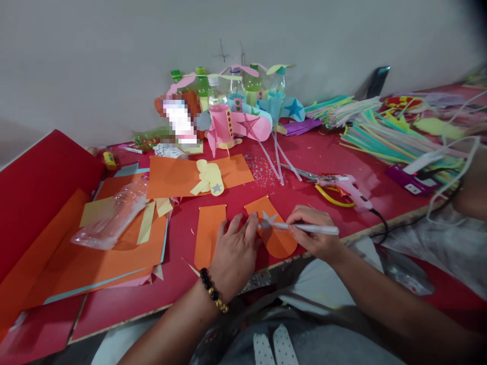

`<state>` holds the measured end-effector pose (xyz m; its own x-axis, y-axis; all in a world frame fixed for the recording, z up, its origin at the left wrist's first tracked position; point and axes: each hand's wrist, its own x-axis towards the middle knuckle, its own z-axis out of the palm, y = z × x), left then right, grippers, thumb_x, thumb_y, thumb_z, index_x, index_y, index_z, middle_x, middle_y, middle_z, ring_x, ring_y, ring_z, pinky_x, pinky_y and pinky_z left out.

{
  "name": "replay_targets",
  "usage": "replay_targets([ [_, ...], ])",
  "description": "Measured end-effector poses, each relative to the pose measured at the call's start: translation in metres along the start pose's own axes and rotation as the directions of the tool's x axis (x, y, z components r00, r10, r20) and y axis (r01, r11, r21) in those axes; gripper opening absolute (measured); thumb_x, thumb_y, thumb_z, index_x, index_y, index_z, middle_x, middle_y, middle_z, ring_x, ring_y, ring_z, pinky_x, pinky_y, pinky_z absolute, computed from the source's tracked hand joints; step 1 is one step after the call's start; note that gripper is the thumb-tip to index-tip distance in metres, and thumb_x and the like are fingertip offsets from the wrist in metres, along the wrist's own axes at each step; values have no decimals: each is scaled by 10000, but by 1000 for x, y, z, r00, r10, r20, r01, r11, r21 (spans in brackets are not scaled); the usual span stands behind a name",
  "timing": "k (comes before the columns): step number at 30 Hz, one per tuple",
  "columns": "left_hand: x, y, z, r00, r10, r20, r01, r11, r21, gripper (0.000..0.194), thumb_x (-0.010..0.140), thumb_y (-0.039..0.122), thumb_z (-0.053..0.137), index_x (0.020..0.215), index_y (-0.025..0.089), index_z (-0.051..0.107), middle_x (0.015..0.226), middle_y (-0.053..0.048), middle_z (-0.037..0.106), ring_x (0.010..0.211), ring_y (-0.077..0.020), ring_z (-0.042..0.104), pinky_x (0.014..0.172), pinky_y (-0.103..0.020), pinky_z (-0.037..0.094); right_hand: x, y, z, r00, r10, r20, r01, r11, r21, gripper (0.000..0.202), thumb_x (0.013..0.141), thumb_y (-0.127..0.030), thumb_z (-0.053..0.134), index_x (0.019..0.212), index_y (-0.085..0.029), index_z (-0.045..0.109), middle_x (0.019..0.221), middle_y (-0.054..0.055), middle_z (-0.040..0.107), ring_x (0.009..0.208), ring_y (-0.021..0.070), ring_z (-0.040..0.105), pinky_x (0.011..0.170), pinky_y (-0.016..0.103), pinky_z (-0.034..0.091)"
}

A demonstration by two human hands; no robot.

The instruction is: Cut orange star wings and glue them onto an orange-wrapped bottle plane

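Note:
My right hand [314, 230] grips a slim, pale pen-shaped tool [319, 229]; whether it is a pen or a craft knife I cannot make out. Its tip is at a grey star [268, 220] on a round-ended strip of orange paper [281, 247]. My left hand [236, 248], fingers spread, presses down at that strip's left edge. Partly beneath the left hand lies a second orange strip [207, 228]. Behind both is a long orange sheet [171, 177] bearing yellow cut-outs [208, 175], one with a grey star.
Paper-decorated bottles [220, 121] stand by the wall. A pink glue gun [348, 190] lies beside yellow-handled scissors [335, 197], its cord crossing the table's front edge. Orange sheets [114, 263] and a clear plastic bottle [110, 223] are at left; a purple power strip [409, 180] is at right.

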<state>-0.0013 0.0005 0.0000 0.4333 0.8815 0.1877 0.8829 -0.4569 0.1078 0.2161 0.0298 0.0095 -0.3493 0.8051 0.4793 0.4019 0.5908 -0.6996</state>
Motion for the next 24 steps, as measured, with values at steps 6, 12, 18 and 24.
replay_targets([
  [6, 0, -1, 0, 1000, 10, -15, -10, 1000, 18, 403, 962, 282, 458, 1358, 209, 441, 1230, -96, 630, 1240, -266, 460, 978, -443, 391, 0, 0, 1, 1000, 7, -16, -8, 1000, -29, 82, 823, -180, 566, 752, -192, 606, 638, 6, 558, 575, 136, 493, 563, 281, 377],
  [12, 0, 0, -1, 1000, -3, -2, 3, 1000, 3, 415, 972, 287, 438, 1368, 165, 423, 1195, -101, 648, 1242, -276, 452, 989, -450, 379, 0, 0, 0, 1000, 1, 22, -1, 1000, -5, 65, 822, -178, 570, 771, -187, 610, 647, 6, 559, 587, 135, 497, 570, 280, 379],
  [18, 0, 0, -1, 1000, 22, -21, -22, 999, 32, 398, 956, 264, 469, 1352, 219, 452, 1235, -94, 627, 1238, -269, 464, 990, -448, 379, 1, -1, 0, 998, 37, -54, -40, 997, -61, 97, 824, -176, 569, 735, -192, 604, 637, 6, 559, 573, 135, 493, 566, 281, 377],
  [24, 0, 0, -2, 1000, -13, 3, 14, 1000, -8, 435, 963, 286, 454, 1377, 161, 410, 1162, -106, 663, 1252, -271, 456, 995, -446, 376, 1, -2, 0, 997, -41, 66, 39, 999, 30, 62, 841, -190, 556, 811, -190, 610, 664, 17, 560, 605, 146, 499, 579, 289, 390],
])
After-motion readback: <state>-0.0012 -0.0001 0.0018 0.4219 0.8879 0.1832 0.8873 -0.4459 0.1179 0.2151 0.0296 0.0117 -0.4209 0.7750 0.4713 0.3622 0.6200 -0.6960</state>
